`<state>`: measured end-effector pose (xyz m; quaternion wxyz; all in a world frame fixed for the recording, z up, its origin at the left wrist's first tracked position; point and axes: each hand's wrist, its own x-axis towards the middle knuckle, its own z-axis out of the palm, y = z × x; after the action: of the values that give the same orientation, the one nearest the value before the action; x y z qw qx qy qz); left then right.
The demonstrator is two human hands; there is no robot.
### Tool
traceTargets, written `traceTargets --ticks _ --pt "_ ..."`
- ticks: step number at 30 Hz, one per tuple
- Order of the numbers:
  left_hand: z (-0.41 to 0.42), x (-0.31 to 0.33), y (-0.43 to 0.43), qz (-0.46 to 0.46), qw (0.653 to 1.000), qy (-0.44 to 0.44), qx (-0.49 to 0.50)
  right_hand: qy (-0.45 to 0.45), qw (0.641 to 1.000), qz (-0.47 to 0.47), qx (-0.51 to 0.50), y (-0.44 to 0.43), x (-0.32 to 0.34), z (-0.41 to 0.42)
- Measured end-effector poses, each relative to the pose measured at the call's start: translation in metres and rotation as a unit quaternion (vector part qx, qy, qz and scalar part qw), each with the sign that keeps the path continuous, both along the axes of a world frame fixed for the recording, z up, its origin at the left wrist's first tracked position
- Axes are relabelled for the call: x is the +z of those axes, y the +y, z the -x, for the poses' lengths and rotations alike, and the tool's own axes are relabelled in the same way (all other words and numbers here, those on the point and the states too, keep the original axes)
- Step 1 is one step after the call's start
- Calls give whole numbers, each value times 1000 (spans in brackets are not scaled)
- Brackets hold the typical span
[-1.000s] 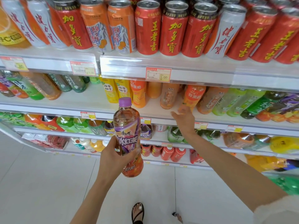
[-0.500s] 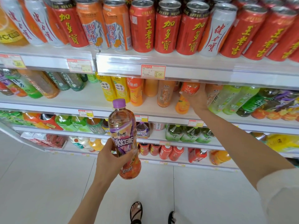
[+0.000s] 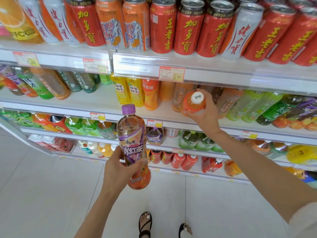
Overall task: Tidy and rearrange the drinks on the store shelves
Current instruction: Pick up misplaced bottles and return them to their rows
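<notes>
My left hand (image 3: 118,169) grips a tall iced-tea bottle with a purple cap and purple label (image 3: 133,145), held upright in front of the shelves. My right hand (image 3: 205,112) holds an orange drink bottle with a white cap (image 3: 193,103), its cap tipped toward me, just off the front of the second shelf (image 3: 96,105). Behind it stand more orange and pale tea bottles (image 3: 178,97) in rows.
Red, orange and white cans (image 3: 187,30) fill the top shelf. Yellow and orange bottles (image 3: 135,93) stand left of my right hand, green ones (image 3: 248,107) to its right. Lower shelves hold green, purple and red bottles. White floor tiles and my sandalled feet (image 3: 145,222) lie below.
My right hand rose from the shelf edge, took the orange bottle from the second shelf and pulled it out toward me. My left hand keeps the purple-capped bottle in about the same place.
</notes>
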<state>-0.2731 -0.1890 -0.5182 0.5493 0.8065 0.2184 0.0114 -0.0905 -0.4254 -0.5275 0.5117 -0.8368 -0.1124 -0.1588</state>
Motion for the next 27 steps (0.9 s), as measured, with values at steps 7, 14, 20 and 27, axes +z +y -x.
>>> traceTargets --ticks 7,14,20,27 --pt "7 0 8 7 1000 -6 6 54 997 7 59 47 -10 -7" --pt "15 0 20 4 1000 -3 18 74 997 0 10 87 -7 -32" --pt "20 -1 29 3 1000 -1 28 83 996 19 5 92 -3 -59" --pt "22 -3 39 -4 999 -12 31 91 995 9 -44 99 -9 -66"
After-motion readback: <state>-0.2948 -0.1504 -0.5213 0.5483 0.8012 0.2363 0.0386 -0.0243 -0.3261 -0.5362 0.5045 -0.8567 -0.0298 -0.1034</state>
